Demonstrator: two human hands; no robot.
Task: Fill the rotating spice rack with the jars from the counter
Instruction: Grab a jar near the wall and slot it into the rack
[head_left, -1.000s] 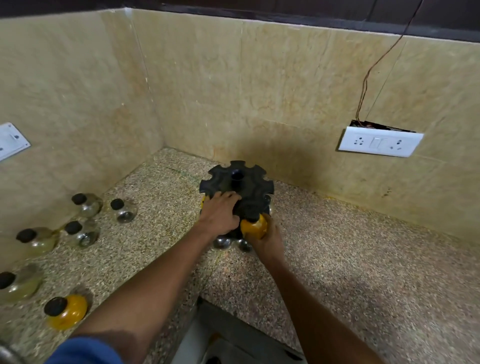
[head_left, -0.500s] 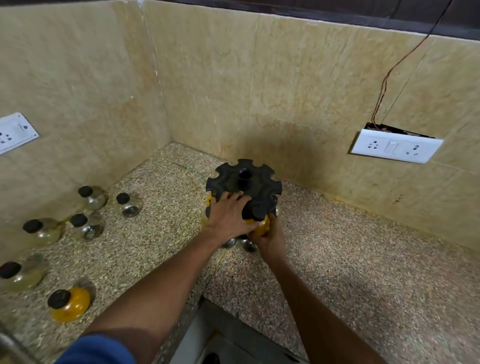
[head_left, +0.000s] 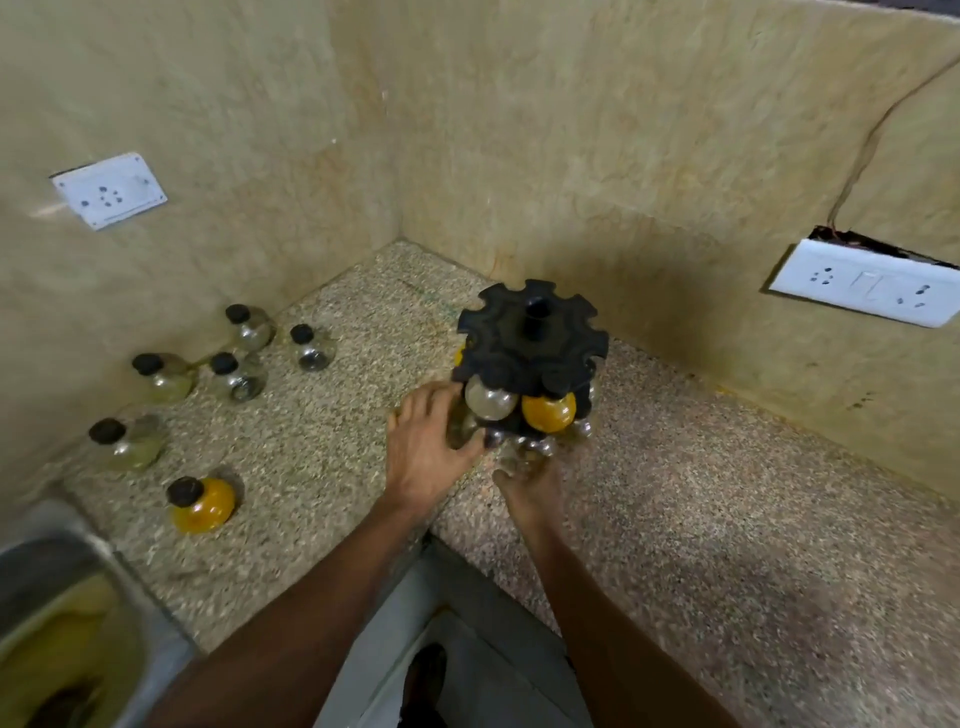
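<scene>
The black spice rack (head_left: 530, 348) stands near the counter's corner. A yellow jar (head_left: 548, 413) and a clear jar (head_left: 491, 400) hang in its front slots, and more clear jars sit in the tier below. My left hand (head_left: 423, 452) grips the rack's lower left side, fingers curled against a jar there. Just below the rack's front, my right hand (head_left: 527, 483) has its blurred fingertips at the bottom jars. On the counter to the left stand a yellow jar (head_left: 202, 504) and several clear jars with black caps (head_left: 236, 374).
A steel sink (head_left: 62, 597) fills the lower left corner. White sockets sit on the left wall (head_left: 109, 189) and the right wall (head_left: 862, 283). Speckled counter (head_left: 727, 519) stretches right of the rack. The counter's front edge runs between my forearms.
The yellow jar went from my right hand into a rack slot, and that hand dropped below it. My left hand slid from the rack's top to its lower left side. The camera came closer.
</scene>
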